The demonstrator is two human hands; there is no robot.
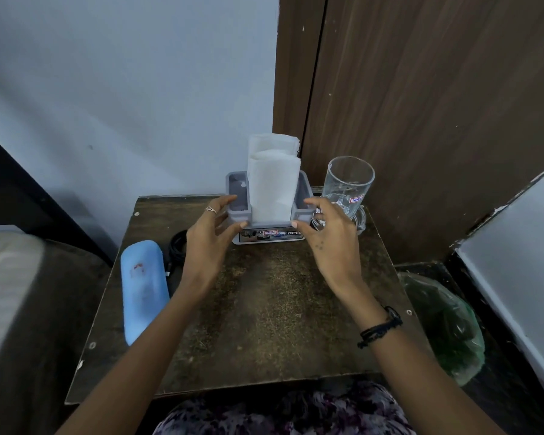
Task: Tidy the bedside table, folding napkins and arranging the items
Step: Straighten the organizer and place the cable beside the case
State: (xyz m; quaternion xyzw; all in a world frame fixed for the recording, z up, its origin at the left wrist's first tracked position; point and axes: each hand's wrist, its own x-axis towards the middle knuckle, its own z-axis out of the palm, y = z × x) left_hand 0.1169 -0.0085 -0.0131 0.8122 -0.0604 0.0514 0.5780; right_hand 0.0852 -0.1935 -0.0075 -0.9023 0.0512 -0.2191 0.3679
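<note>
**Two hands at the napkin holder**

A gray napkin holder (269, 211) stands at the back of the small brown bedside table (258, 302), close to the wall. White folded napkins (272, 183) stand up tall in its middle slot. The front one sticks up above the rim, and another one peeks out behind it.

The left hand (211, 233) is at the holder's left end. Its fingers are spread and only a little bent. The fingertips touch the left wall and the thumb tip is at the front edge. There is a ring on one finger.

The right hand (330, 237) is at the holder's right end. Its fingers are loose too, with the tips at the right wall and the thumb at the front corner. So the holder sits right between both hands, but neither hand is wrapped tight around it.

A glass mug (347, 189) stands just beside the holder, behind the right hand. A light blue case (143, 290) lies along the table's left side, and a black cable (178, 246) is coiled next to it. A green plastic bag (446, 331) sits on the floor to the right.
</note>
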